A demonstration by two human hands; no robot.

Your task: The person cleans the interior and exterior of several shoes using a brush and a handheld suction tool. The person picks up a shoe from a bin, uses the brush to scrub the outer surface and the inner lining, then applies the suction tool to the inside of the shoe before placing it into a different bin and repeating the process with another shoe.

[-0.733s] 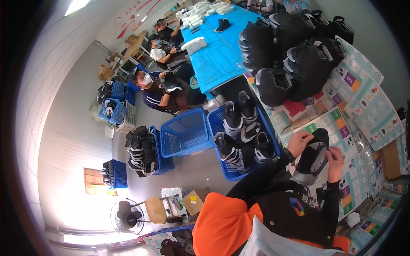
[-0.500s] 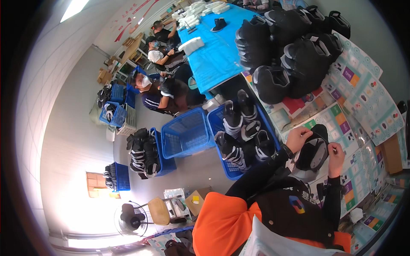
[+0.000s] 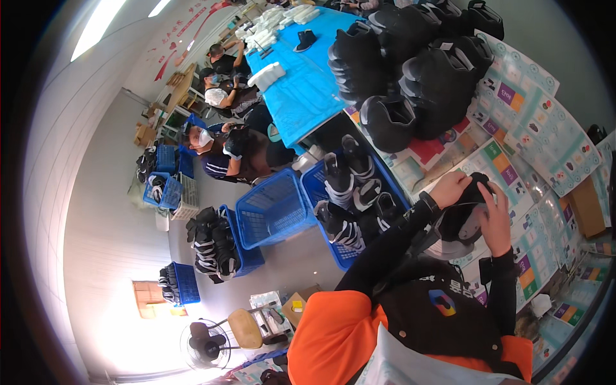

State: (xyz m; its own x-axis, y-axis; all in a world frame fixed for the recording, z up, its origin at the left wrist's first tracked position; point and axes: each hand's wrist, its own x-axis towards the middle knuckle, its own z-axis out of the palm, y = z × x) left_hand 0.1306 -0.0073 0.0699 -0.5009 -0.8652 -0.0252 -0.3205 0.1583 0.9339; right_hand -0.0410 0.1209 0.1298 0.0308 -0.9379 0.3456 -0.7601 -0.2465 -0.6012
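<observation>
A black shoe upper with grey parts [image 3: 457, 221] is between my two hands above the paper-covered table at the right. My left hand [image 3: 449, 190] pinches its far edge from the left. My right hand [image 3: 496, 221] lies along its right side, with the fingertips at the top edge; part of the grip is hidden behind the fingers. Beyond my hands, stacked black shoe uppers [image 3: 443, 83] stand in tall nested piles, and a single one [image 3: 387, 122] sits at the near end of them.
Left of the table stands a blue basket [image 3: 341, 260] of black-and-white shoes. Another blue basket [image 3: 269, 205] and a loaded one [image 3: 247, 256] are beside it. A blue-covered table [image 3: 301, 83] reaches away, with several people seated along it. A fan [image 3: 205, 343] stands at lower left.
My right hand has shifted from a pinch at the upper's right edge to fingers laid along its side and top. My left hand stays at the edge. The whole view has shifted slightly.
</observation>
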